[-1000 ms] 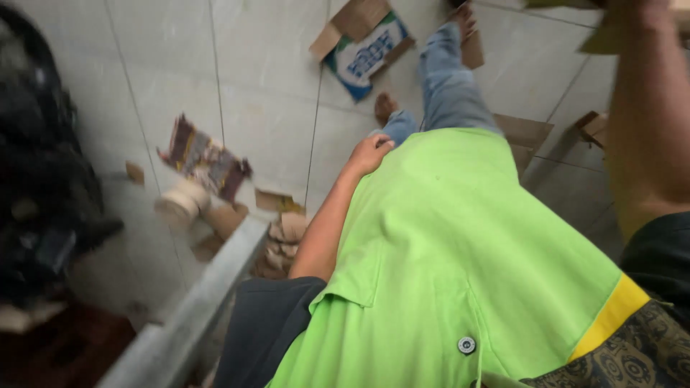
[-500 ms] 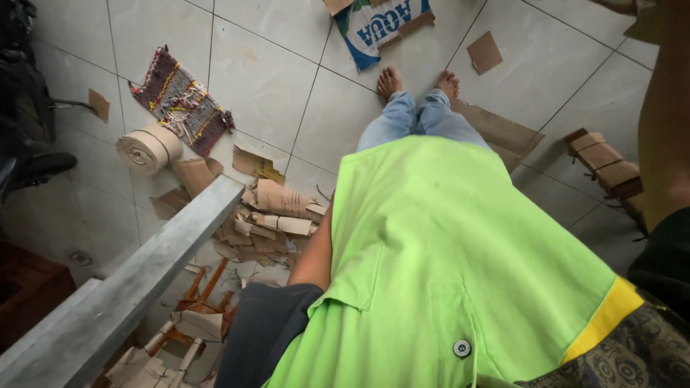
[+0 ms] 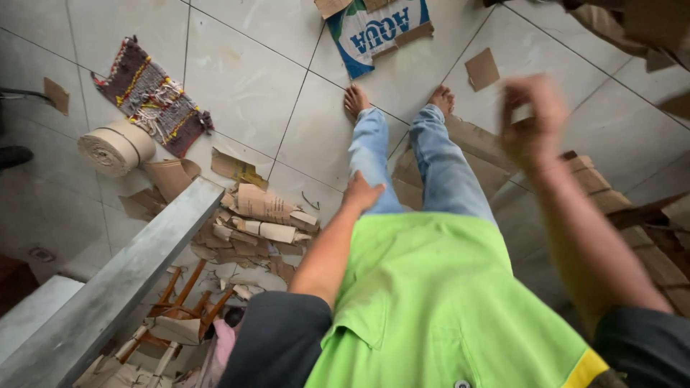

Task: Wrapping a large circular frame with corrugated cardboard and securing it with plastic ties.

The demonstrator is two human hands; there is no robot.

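Tiled floor (image 3: 244,79), pale grey, the ground for everything listed; the landmark used below is the grey metal beam (image 3: 115,287) running slantwise from the lower left corner. Person standing, seen from above: green shirt (image 3: 445,302), blue jeans (image 3: 438,165), bare feet planted on the tiles well to the right of the beam. Flattened cardboard sheets (image 3: 496,172), brown, lying under and right of the legs, far right of the beam, spread flat as if laid out for sorting. Printed carton, blue and white (image 3: 381,29), opened flat, far above the beam's upper end near the top edge. Woven mat (image 3: 151,93), dark with coloured stripes and a fringe, above the beam. Roll of brown paper (image 3: 115,147), on its side just above the beam, beside the mat. Heap of torn cardboard scraps (image 3: 262,223), piled against the beam's upper end, seemingly dropped there as waste. Small wooden stand (image 3: 183,309), reddish, tipped over just right of the beam's middle. Left hand (image 3: 361,194), fingers loose and apart, resting on the left thigh, holding nothing, nearest the scrap heap. Right hand (image 3: 532,118), raised in the air far right of the beam and blurred; fingers look curled, but whether they clamp anything cannot be told.
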